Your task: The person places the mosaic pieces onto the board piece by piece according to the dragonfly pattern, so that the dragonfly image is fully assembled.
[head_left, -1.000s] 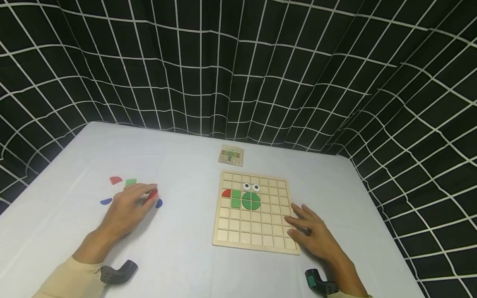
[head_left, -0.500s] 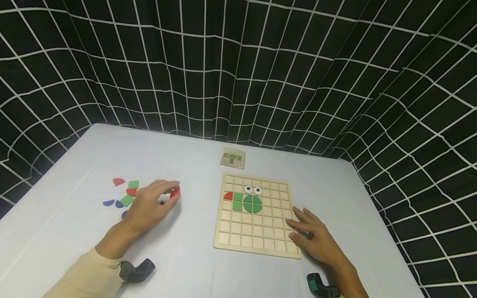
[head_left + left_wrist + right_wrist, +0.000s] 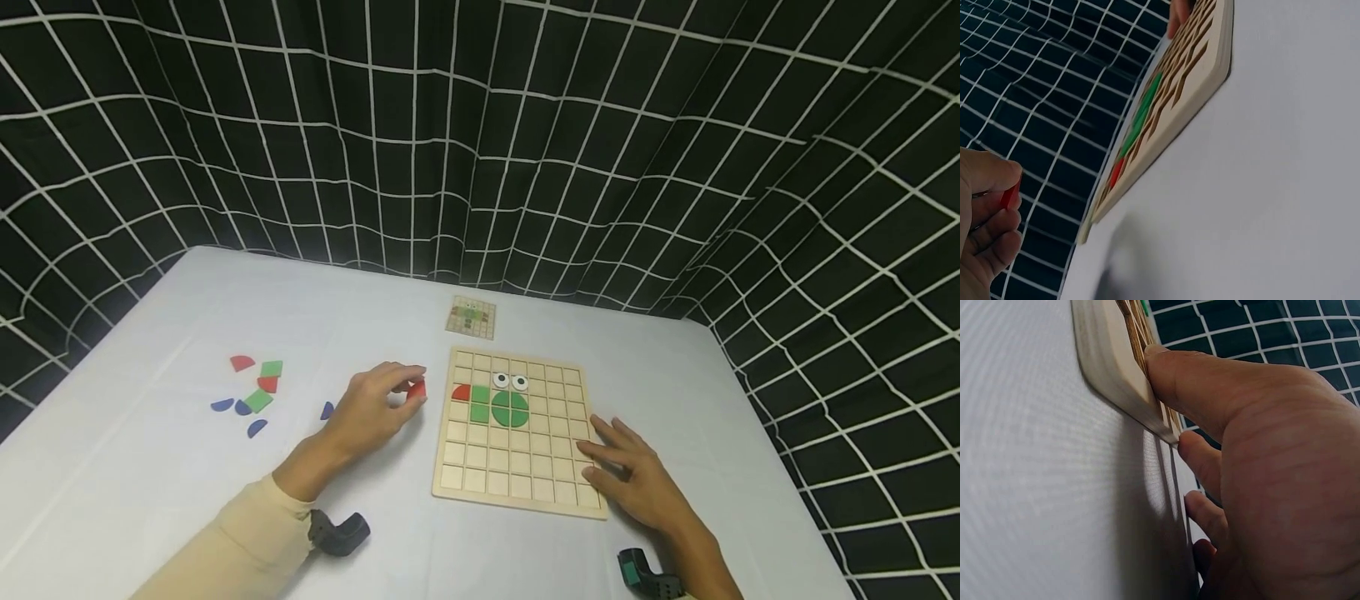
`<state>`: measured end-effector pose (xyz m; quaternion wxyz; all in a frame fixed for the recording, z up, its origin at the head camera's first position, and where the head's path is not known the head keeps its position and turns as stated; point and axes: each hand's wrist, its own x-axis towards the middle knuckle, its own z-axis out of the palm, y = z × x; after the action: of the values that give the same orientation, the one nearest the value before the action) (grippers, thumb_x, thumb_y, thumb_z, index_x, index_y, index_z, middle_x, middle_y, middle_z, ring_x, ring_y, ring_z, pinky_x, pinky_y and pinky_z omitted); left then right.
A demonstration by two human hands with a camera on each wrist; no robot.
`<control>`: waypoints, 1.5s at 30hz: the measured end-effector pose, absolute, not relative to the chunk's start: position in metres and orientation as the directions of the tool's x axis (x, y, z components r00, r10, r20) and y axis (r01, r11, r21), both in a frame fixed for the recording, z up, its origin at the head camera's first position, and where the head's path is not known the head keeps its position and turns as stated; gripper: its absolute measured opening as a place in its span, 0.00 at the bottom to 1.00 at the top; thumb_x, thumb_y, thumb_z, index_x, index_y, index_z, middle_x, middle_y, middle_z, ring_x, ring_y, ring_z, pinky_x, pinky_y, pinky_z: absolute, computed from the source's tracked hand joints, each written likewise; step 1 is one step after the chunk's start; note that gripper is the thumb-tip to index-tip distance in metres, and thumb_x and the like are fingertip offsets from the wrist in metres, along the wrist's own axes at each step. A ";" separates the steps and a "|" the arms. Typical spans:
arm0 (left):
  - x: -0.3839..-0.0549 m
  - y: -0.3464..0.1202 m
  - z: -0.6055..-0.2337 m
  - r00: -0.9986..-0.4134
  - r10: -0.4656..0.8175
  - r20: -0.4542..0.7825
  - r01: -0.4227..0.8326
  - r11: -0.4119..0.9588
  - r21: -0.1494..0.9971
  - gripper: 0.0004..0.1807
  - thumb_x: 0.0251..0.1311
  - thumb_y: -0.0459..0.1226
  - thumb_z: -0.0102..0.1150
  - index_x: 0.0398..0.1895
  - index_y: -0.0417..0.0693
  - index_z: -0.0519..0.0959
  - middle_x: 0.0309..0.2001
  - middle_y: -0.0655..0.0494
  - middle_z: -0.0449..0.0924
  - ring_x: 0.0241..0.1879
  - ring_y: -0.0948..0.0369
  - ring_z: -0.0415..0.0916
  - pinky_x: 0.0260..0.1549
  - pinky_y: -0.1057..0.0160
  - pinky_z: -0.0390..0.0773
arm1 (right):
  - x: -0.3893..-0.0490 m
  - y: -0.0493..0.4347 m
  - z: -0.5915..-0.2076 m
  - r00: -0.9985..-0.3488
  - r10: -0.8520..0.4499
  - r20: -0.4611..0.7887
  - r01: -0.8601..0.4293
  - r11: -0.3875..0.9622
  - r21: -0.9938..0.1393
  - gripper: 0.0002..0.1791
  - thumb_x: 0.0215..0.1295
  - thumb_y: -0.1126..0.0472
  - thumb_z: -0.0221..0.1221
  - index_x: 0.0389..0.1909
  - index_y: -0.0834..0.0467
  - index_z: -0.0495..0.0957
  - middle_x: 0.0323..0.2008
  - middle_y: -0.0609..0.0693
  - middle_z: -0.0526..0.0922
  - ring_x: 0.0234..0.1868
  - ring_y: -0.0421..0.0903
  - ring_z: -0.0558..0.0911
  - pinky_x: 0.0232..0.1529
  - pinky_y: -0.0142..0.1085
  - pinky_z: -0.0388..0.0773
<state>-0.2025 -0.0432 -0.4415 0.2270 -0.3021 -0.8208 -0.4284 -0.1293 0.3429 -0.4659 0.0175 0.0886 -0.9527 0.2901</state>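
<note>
Nearest, a dark curved device [image 3: 341, 533] is strapped at the cuff of a pale sleeve [image 3: 232, 542] on the left, and a similar one with a green patch [image 3: 632, 572] sits at the right wrist.

The right hand [image 3: 630, 471] rests at the near right side of a wooden grid board [image 3: 517, 471], its fingers loosely extended and apart, the thumb touching the board's rim; it grips nothing.

The board lies flat on the white counter [image 3: 397, 550]. To its left, the left hand [image 3: 378, 404] is raised over the counter, thumb and fingertips clamped on a red piece [image 3: 417, 389] — the piece is just beside the board's left edge, not touching it. Toward the far left part of the grid sit a red quarter-round [image 3: 461, 392], two green squares [image 3: 480, 403], one nearer than the other, a green circle [image 3: 510, 409] to their right, and two round eyes [image 3: 510, 382] just beyond the circle.

On the left of the counter lie loose pieces — blue half-rounds [image 3: 257, 428] nearest, then green pieces [image 3: 258, 401] and red pieces [image 3: 242, 362]; another blue piece [image 3: 327, 410] shows just left of the left hand.

Beyond the board lies a small patterned card [image 3: 471, 317]. Farthest hangs black cloth [image 3: 420, 167] with white grid lines.
</note>
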 end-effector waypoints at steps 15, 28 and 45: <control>-0.212 -0.002 -0.455 -0.796 0.394 0.459 0.602 0.442 0.665 0.16 0.52 0.29 0.65 0.47 0.41 0.82 0.40 0.52 0.85 0.38 0.61 0.79 0.40 0.61 0.79 | -0.128 0.342 -0.465 -0.985 -0.152 0.079 -0.170 0.816 -0.552 0.20 0.57 0.48 0.65 0.50 0.48 0.83 0.69 0.51 0.66 0.72 0.65 0.53 0.62 0.71 0.46; -0.217 0.006 -0.470 -0.828 0.439 0.348 0.546 0.497 0.674 0.20 0.54 0.32 0.65 0.52 0.47 0.81 0.34 0.61 0.83 0.29 0.66 0.66 0.26 0.70 0.69 | -0.129 0.342 -0.466 -0.985 -0.153 0.083 -0.173 0.810 -0.561 0.21 0.56 0.46 0.65 0.50 0.47 0.83 0.69 0.51 0.67 0.72 0.65 0.54 0.62 0.71 0.47; -0.210 0.003 -0.473 -0.778 0.409 0.477 0.628 0.489 0.605 0.18 0.52 0.32 0.66 0.50 0.46 0.83 0.41 0.58 0.86 0.32 0.64 0.68 0.31 0.68 0.70 | -0.129 0.343 -0.467 -0.983 -0.157 0.094 -0.182 0.804 -0.566 0.20 0.57 0.45 0.65 0.50 0.47 0.83 0.68 0.51 0.67 0.72 0.66 0.54 0.61 0.72 0.47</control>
<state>-0.2096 0.0025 -0.4727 0.1358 -0.3042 -0.8521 -0.4036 -0.1290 0.3430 -0.4666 0.0211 0.0892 -0.9496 0.2999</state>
